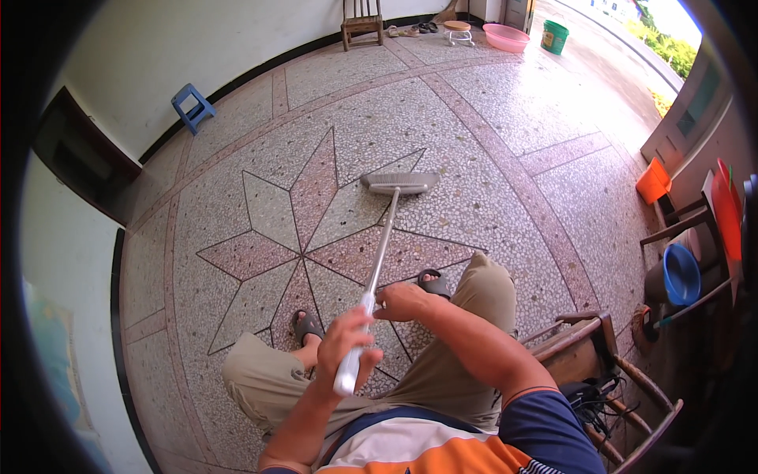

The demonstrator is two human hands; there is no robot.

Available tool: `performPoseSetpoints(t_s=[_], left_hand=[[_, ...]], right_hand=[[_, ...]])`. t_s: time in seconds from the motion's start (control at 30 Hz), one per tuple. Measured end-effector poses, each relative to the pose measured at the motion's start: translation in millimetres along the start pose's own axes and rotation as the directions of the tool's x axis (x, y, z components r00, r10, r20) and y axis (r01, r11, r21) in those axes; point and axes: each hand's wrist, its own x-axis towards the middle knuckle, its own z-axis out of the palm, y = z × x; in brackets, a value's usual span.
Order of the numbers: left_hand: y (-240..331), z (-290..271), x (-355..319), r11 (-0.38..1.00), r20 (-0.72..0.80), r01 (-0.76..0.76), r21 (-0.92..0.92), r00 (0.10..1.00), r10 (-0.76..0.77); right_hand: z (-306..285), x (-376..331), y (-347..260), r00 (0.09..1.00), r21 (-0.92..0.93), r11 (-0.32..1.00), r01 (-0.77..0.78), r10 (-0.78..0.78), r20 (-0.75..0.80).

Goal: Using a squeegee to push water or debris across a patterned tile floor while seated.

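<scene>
A long-handled broom slants away from me, its silvery handle between my legs and its wide grey bristled head down on the speckled floor. My left hand is near the white top end of the handle, its fingers and thumb loosely around it and slightly blurred. Further down the shaft, my right hand is closed on the handle, with the fingertips partly hidden. My knees in khaki trousers lie on either side, and dark sandals show on my feet.
A blue stool stands by the left wall. Along the far wall are a wooden chair, shoes, a round stool, a pink basin and a green bucket. Wooden chairs, an orange container and a blue basin are at the right.
</scene>
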Motion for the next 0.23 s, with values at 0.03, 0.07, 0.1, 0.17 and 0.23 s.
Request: performPoseSetpoints(t_s=[0.03,0.07,0.1,0.17,0.23], left_hand=[[-8,3,7,0.993,0.02,0.078,0.084,0.997,-0.08],[-16,5,13,0.972,0.026,0.154,0.176,0.987,-0.161],[-26,8,18,0.973,0.026,0.151,0.175,0.987,-0.158],[-45,16,26,0.939,0.015,0.289,0.186,0.955,-0.297],[-55,27,32,0.898,0.062,0.438,0.044,0.896,-0.44]], right_hand=[[-3,-7,-1,1.0,0.003,1.0,-0.008,0.008,-0.005],[-6,-13,-5,0.98,0.049,0.998,0.039,-0.029,-0.196],[-9,-19,-8,0.923,0.084,0.992,0.093,-0.054,-0.38],[-22,-35,-19,0.918,0.13,0.988,0.081,-0.024,-0.396],[-18,-47,-31,0.683,0.106,0.961,0.256,-0.102,-0.723]])
